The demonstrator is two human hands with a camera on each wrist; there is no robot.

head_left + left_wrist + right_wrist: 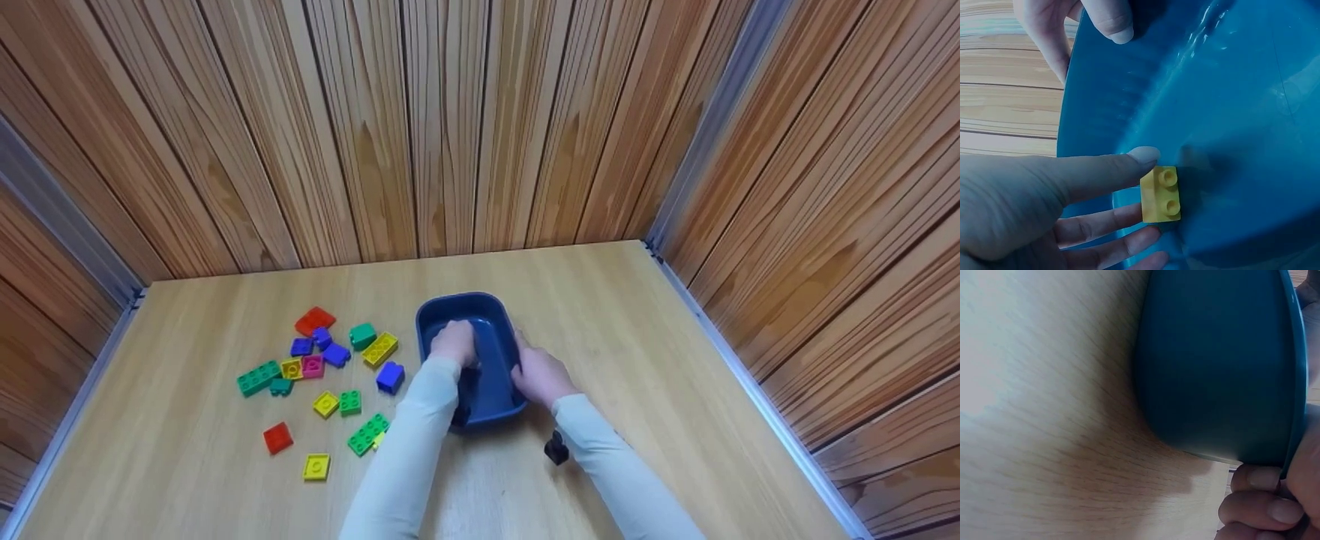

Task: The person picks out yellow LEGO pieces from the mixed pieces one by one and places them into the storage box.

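Down on the desk [600, 330] sat a dark blue tub [487, 315], near the middle. The left hand [452, 343] was inside the tub, and its fingers [1095, 174] were pinching a small yellow brick [1161, 194] with two round bumps, low against the tub's blue wall. The right hand [540, 375] gripped the tub's rim at about 4 o'clock, with its thumb over the edge and its fingers [1258, 500] curled under the rim on the outside.

More bricks lay loose on the desk at about 9 o'clock from the tub. A blue brick [390, 376] was closest to it, and a long yellow brick [381, 349] lay just beside that one. A red brick [315, 320] sat farther back, and another small red brick [277, 437] lay nearer the person. A long green brick [259, 377] was far out at the left. Wooden walls [420, 127] stood all around the desk
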